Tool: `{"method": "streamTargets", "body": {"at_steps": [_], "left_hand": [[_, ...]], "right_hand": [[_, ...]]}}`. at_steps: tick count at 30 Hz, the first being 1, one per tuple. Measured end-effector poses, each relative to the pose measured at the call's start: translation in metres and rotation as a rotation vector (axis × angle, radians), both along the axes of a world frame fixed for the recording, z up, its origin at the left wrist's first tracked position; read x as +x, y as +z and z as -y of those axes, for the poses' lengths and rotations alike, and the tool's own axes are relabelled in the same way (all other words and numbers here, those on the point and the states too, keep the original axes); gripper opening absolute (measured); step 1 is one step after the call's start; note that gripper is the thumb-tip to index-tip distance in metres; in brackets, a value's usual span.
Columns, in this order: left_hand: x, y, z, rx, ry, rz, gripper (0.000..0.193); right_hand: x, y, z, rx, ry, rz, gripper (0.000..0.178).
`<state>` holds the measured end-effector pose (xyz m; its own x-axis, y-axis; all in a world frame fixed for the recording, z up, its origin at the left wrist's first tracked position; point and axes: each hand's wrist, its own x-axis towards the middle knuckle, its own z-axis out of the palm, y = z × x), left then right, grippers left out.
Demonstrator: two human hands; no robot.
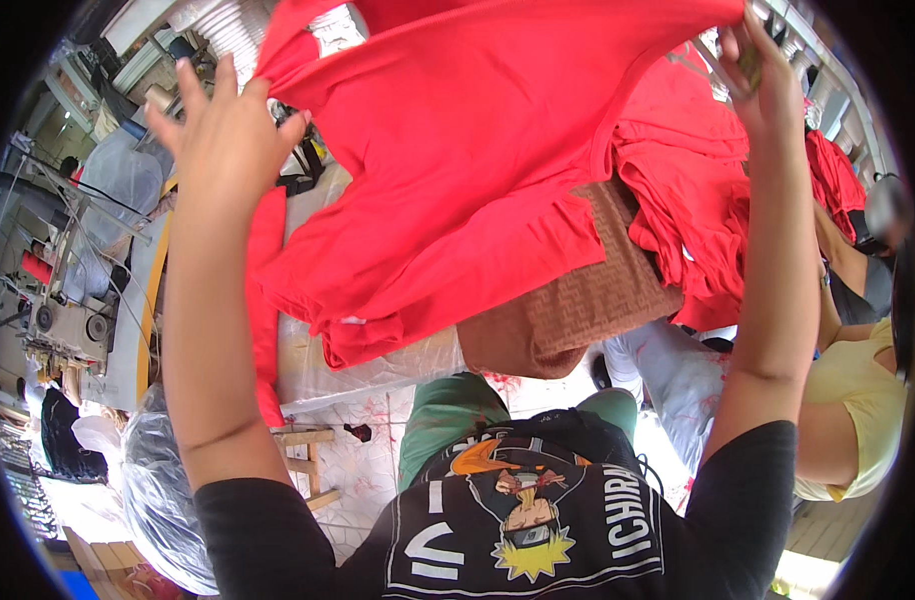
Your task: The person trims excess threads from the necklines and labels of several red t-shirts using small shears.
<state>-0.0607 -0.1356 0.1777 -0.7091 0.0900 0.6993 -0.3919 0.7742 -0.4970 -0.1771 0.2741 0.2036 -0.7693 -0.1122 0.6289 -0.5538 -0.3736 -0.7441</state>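
Observation:
A red garment (468, 130) is spread in the air between my raised hands, its lower folds reaching down to the table. My left hand (228, 135) has its fingers stretched apart, and the garment's left edge touches or passes just behind the index finger and thumb. At the upper right, my right hand (768, 80) has its fingers closed at the garment's corner. A small yellow-green thing (749, 66) sits in that palm, too hidden to name. Under the garment lies a folded brown patterned cloth (588, 290) at the table's near edge.
More red garments (688, 170) are heaped at the right of the plastic-covered table (378, 367). Sewing machinery (73, 325) and a plastic-wrapped bundle (163, 490) stand left. A person in a yellow top (858, 420) is close by on the right. A wooden stool (308, 460) is below.

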Motion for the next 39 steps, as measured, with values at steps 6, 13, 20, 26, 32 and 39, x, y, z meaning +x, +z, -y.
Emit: {"method": "streamTargets", "body": {"at_steps": [6,13,20,26,32,39], "left_hand": [[0.091,-0.099,-0.034,0.697,-0.211,0.712,0.056],[0.093,-0.113,-0.046,1.314,-0.503,0.729,0.048],[0.035,-0.205,-0.072,0.838,-0.550,0.521,0.036],[0.040,-0.215,-0.040,1.190,-0.586,0.599,0.028],[0.074,-0.188,-0.033,1.017,-0.576,0.810,0.023],[0.056,-0.218,-0.093,1.165,-0.704,0.663,0.028]], "right_hand": [[0.059,-0.159,-0.067,0.343,-0.084,0.444,0.021],[0.070,-0.209,-0.058,0.954,-0.157,0.547,0.025],[0.083,-0.234,0.010,1.216,-0.172,0.336,0.027],[0.082,-0.240,-0.006,1.273,-0.219,0.100,0.023],[0.100,-0.234,-0.026,1.438,-0.076,0.089,0.027],[0.103,-0.223,0.021,1.142,-0.300,0.098,0.030]]}}
